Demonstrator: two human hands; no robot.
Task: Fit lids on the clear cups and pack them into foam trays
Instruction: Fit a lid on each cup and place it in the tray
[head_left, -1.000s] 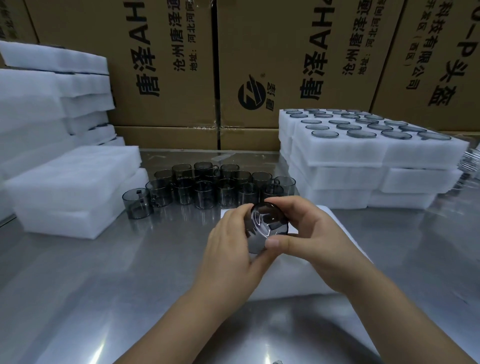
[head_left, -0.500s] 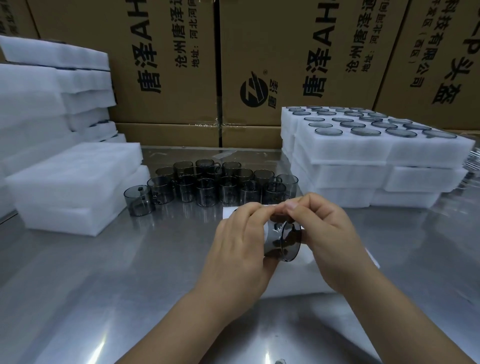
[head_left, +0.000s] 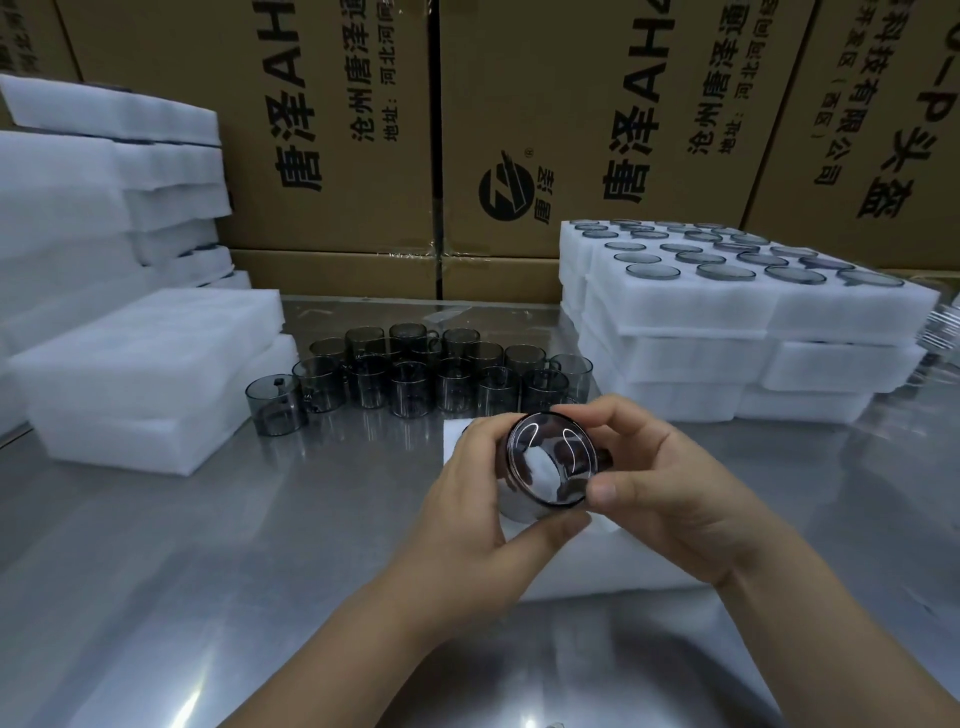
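Cardboard boxes (head_left: 332, 130) back a steel table (head_left: 156, 571) where the left hand (head_left: 467, 499) and right hand (head_left: 660, 493) both grip a smoky cup (head_left: 545, 467) above a foam tray (head_left: 597, 566); it looks light, rigid, slick, best pinched around the rim.

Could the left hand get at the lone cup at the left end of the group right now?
Probably not yet: the left hand and the right hand both grip the held cup. The bare table leaves the way to the lone cup free.
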